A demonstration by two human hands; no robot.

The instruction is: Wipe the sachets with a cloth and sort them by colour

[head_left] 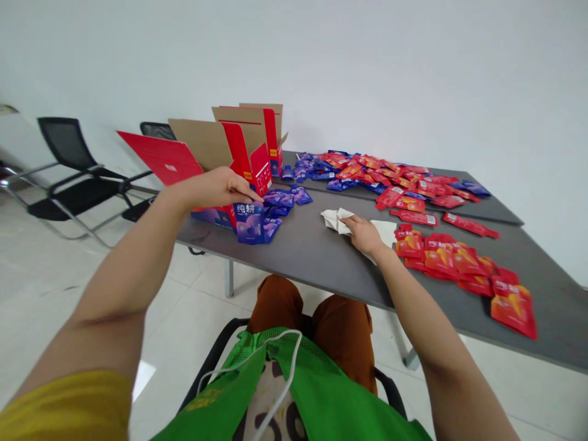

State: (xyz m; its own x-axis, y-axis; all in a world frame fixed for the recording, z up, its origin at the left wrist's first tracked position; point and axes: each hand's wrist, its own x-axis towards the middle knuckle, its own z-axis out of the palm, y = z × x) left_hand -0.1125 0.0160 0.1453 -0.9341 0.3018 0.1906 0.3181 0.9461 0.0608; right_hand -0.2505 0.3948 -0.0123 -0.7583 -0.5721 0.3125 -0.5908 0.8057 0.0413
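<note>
At your far left, a black chair (pixel 76 201) stands apart from the tabletop (pixel 307 242). Next come red boxes (pixel 261 168) with raised flaps, perhaps left that way so their openings stay reachable; their insides are mostly out of sight, the nearest partly behind your forearm.

Your left hand (pixel 229 185) reaches over the tabletop's near edge, its grip apparently closed on the top of a blue pouch (pixel 249 223). The pouch is upright, its printed face towards you; holding it by the top probably stops it tipping. Your thumb and the pouch's upper end can't be made out. Just behind and beside it lie more blue pouches (pixel 285 197), overlapping too much to count.

Mid-table, your right hand (pixel 361 233) rests on a crumpled white cloth (pixel 384 231), perhaps to keep it within reach. You cover its middle, and I can't tell whether that grip pinches the fabric or merely presses it.

Behind, a mixed heap (pixel 376 174) of red and blue packets hides its own lower layers. At the right, red pouches (pixel 443 256) lie overlapped in a rough row, likely kept separate from the heap.
</note>
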